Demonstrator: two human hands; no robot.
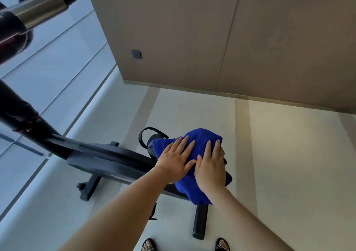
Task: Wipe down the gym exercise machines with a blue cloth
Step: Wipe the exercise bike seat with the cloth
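A black exercise bike [107, 154] stands below me, seen from above. A blue cloth [200, 138] is draped over its seat, which is almost wholly hidden under it. My left hand [176, 161] lies flat on the cloth's left part with its fingers spread. My right hand [211, 167] presses on the cloth beside it, thumb curled round the right side. The two hands touch each other.
The bike's handlebar [38, 6] with a chrome section crosses the top left. Its stabiliser feet [200, 221] rest on the pale floor. A strapped pedal [143, 135] sticks out beyond the cloth. A brown wall [192, 29] with a dark socket [136, 54] stands behind; glazing runs along the left. My sandalled feet [148, 246] are at the bottom.
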